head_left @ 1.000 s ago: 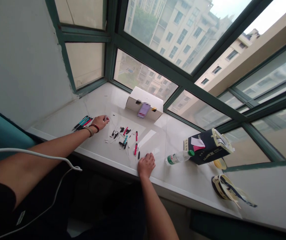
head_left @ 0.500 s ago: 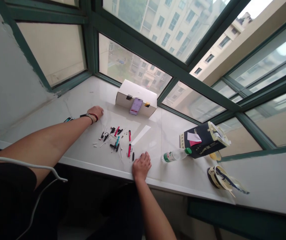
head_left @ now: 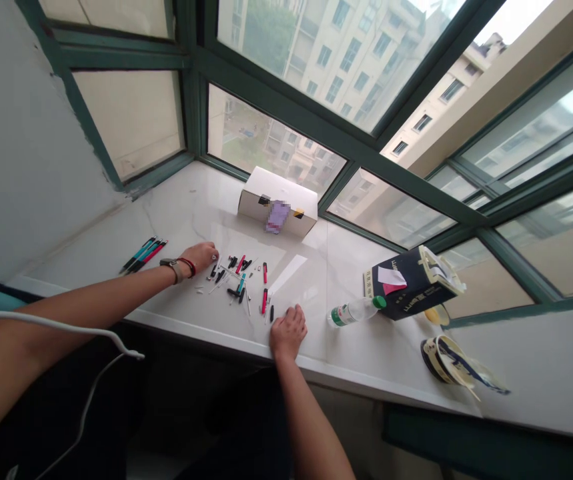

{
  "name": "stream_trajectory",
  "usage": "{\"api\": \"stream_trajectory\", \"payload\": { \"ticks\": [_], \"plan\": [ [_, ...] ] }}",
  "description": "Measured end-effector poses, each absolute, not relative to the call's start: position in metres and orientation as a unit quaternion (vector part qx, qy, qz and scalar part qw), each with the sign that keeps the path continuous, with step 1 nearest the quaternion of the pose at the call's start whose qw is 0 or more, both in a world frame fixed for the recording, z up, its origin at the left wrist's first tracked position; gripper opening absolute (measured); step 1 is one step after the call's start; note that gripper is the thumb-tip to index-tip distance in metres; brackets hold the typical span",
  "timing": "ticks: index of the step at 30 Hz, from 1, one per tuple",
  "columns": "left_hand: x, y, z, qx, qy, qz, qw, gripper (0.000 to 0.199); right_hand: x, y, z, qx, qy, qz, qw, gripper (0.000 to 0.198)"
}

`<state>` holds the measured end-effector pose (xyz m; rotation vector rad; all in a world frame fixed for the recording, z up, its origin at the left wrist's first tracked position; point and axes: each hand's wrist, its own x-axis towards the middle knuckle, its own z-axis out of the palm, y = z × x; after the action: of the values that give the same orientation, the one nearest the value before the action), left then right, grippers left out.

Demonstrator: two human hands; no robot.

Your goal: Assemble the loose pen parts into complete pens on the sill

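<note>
Here, a dark wrapper (head_left: 466, 365) sticks out of the tub (head_left: 431, 363), the white box (head_left: 286, 185) hides its contents, and the pen parts (head_left: 241, 285) lie scattered between the left hand (head_left: 199, 257), whose grip I cannot tell, and the right hand (head_left: 289, 331), fingers curled in beside a black piece (head_left: 272, 313).
</note>
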<state>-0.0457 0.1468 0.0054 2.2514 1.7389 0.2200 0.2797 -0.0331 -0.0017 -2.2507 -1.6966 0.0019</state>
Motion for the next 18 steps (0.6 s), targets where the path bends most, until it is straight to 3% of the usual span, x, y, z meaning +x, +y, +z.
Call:
{"api": "stream_trajectory", "payload": {
  "ticks": [12, 18],
  "plan": [
    [-0.057, 0.098, 0.009, 0.765, 0.605, 0.114, 0.19, 0.034, 0.279, -0.034, -0.003, -0.784, -0.597, -0.017, 0.168, 0.035],
    [-0.064, 0.069, 0.028, 0.67, 0.639, 0.278, 0.255, 0.042, 0.279, -0.035, -0.001, -0.784, -0.596, -0.006, 0.173, 0.037]
  ]
}}
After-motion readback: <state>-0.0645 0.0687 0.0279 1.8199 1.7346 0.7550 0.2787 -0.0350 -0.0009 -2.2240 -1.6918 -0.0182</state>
